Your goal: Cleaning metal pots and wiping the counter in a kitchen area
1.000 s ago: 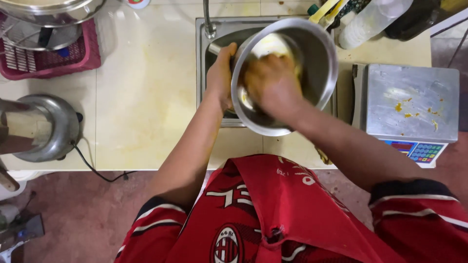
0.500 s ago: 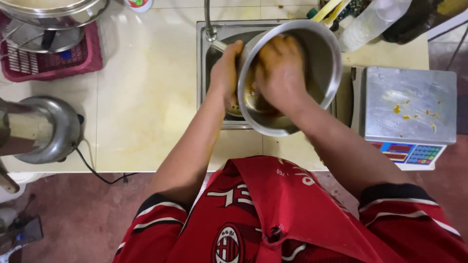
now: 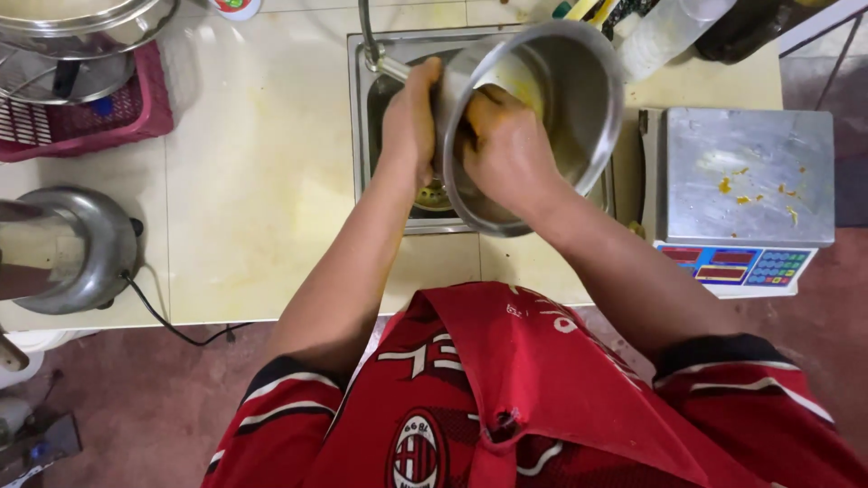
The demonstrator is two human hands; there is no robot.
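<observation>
A large steel bowl [image 3: 579, 99] is tilted on its side over a small steel sink [image 3: 384, 194]. My left hand [image 3: 411, 117] grips the bowl's left rim from outside. My right hand [image 3: 506, 149] is inside the bowl, pressed against its inner wall, with yellow residue on the fingers and on the metal. Whether the right hand holds a sponge or cloth is hidden. A tap [image 3: 371, 41] curves over the sink's far left corner.
A digital scale [image 3: 741, 181] with yellow crumbs stands right of the sink. A red basket [image 3: 136, 122] holding steel lids sits at the far left, a steel blender base [image 3: 77, 248] with a black cord nearer. A pale bottle [image 3: 669, 32] stands behind the sink.
The bowl has tipped further onto its side and turned. My right hand has slid from the bowl's middle to its left inner wall. My left hand has moved up the rim.
</observation>
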